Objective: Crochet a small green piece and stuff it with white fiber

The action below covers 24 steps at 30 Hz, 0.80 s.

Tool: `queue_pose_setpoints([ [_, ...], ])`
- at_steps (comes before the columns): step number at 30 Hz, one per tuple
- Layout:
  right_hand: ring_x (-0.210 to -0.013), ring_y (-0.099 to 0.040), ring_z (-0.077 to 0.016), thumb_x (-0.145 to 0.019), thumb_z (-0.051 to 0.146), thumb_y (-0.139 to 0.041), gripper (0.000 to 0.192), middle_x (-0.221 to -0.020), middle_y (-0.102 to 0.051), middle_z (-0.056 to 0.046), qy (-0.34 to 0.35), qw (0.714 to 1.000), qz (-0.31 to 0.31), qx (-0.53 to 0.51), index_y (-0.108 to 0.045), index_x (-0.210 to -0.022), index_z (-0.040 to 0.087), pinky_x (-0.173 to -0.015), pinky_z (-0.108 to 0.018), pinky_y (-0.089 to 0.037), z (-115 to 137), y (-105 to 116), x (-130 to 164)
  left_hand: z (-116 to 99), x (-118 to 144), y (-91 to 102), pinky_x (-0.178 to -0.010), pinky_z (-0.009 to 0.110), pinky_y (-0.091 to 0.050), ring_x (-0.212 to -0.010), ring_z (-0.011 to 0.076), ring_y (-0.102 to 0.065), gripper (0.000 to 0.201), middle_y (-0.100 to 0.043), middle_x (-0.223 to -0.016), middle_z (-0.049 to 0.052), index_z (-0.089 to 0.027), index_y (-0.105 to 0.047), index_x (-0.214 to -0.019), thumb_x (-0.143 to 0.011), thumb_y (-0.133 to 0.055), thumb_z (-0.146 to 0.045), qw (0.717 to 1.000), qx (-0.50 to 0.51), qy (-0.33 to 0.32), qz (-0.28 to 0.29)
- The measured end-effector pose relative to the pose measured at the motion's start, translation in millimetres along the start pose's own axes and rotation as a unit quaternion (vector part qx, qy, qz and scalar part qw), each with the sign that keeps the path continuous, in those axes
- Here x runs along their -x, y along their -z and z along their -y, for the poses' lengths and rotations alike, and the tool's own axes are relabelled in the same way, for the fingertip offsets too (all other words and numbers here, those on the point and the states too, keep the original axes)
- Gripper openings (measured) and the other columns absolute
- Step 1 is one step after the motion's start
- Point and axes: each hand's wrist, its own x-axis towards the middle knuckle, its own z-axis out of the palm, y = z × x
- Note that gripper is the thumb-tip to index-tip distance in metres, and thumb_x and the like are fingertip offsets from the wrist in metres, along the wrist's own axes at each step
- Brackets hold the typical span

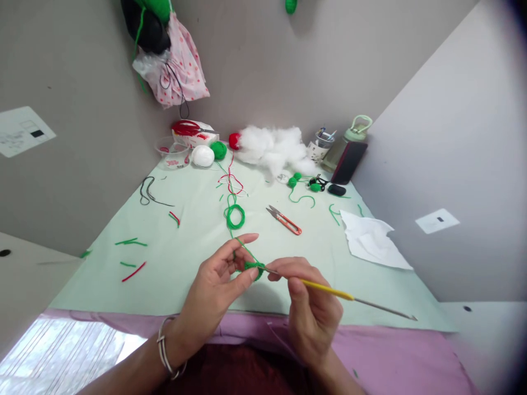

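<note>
My left hand [222, 280] pinches a small piece of green crochet work [255, 267] between thumb and fingers. Green yarn [247, 249] passes over its raised index finger and leads back to a loose coil [235, 217] on the table. In my right hand [310, 302] is a double-ended crochet hook [329, 289] with a yellow grip, held like a pencil. One end of the hook meets the green piece; the other metal end points out to the right. Fingers partly cover the stitches.
Orange-handled thread snips [285, 220] lie beyond my hands. At the back are white stuffing [274, 148], a white yarn ball [203, 156], a green yarn ball [218, 150], and red scissors [187, 128]. Crumpled white paper [373, 238] lies at right, yarn scraps [130, 242] at left.
</note>
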Motion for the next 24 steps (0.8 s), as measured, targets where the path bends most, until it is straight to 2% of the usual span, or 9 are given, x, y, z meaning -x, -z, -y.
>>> queue_pose_setpoints([
  [6, -0.098, -0.072, -0.0181, -0.101, 0.004, -0.053, 0.027, -0.106, -0.075, -0.009, 0.085, 0.991, 0.051, 0.086, -0.070, -0.117, 0.019, -0.081, -0.031, -0.060, 0, 0, 4, 2, 1, -1.9, -0.092, 0.029, -0.051, -0.090, 0.0151, -0.060, 0.045, -0.061, -0.089, -0.003, -0.029, -0.072, -0.129, -0.086, -0.081, -0.023, 0.999, -0.033, -0.018, -0.038],
  [12, -0.090, -0.071, -0.0177, -0.102, 0.004, -0.050, 0.029, -0.098, -0.076, -0.006, 0.036, 0.999, 0.014, 0.034, -0.070, -0.113, 0.021, -0.078, -0.033, -0.061, 2, 1, 0, 0, 2, -3.1, -0.094, 0.030, -0.052, -0.089, 0.0152, -0.061, 0.050, -0.062, -0.088, -0.003, -0.028, -0.070, -0.133, -0.085, -0.083, -0.024, 1.000, -0.012, -0.007, -0.019],
  [16, -0.089, -0.073, -0.0191, -0.102, 0.007, -0.054, 0.029, -0.101, -0.076, -0.007, 0.082, 0.984, 0.053, 0.148, -0.071, -0.118, 0.023, -0.073, -0.032, -0.063, 2, 2, -1, 3, 3, -5.1, -0.092, 0.026, -0.051, -0.088, 0.0135, -0.061, 0.047, -0.063, -0.087, -0.003, -0.029, -0.073, -0.129, -0.085, -0.085, -0.022, 0.999, 0.002, -0.007, -0.037],
  [18, -0.090, -0.074, -0.0207, -0.100, 0.009, -0.061, 0.033, -0.103, -0.076, -0.007, 0.132, 0.965, 0.059, 0.220, -0.073, -0.125, 0.027, -0.072, -0.032, -0.064, 0, 4, 1, 3, 3, -7.1, -0.086, 0.024, -0.052, -0.085, 0.0125, -0.060, 0.053, -0.063, -0.089, -0.003, -0.029, -0.071, -0.134, -0.084, -0.087, -0.024, 0.998, 0.054, 0.019, -0.014],
  [20, -0.093, -0.074, -0.0222, -0.098, 0.011, -0.065, 0.037, -0.105, -0.076, -0.007, 0.165, 0.955, 0.052, 0.240, -0.074, -0.129, 0.031, -0.073, -0.034, -0.065, -1, 5, 3, -1, 2, -8.3, -0.069, 0.019, -0.050, -0.074, 0.0093, -0.056, 0.058, -0.062, -0.087, -0.003, -0.027, -0.070, -0.137, -0.082, -0.089, -0.027, 0.988, 0.125, 0.086, 0.026],
  [22, -0.093, -0.074, -0.0220, -0.101, 0.011, -0.061, 0.035, -0.105, -0.077, -0.007, 0.138, 0.974, 0.024, 0.179, -0.075, -0.128, 0.029, -0.073, -0.034, -0.064, -2, 6, 4, -6, 1, -7.7, -0.051, 0.015, -0.036, -0.058, 0.0034, -0.041, 0.056, -0.059, -0.083, -0.003, -0.020, -0.072, -0.134, -0.082, -0.090, -0.029, 0.969, 0.178, 0.162, 0.058],
  [24, -0.085, -0.072, -0.0195, -0.104, 0.011, -0.055, 0.032, -0.098, -0.077, -0.006, 0.061, 0.995, -0.025, 0.074, -0.076, -0.121, 0.027, -0.071, -0.034, -0.062, -2, 5, 2, -12, -1, -5.9, -0.045, 0.013, -0.026, -0.051, -0.0007, -0.028, 0.051, -0.056, -0.082, -0.004, -0.018, -0.076, -0.130, -0.081, -0.090, -0.025, 0.965, 0.198, 0.167, 0.046],
])
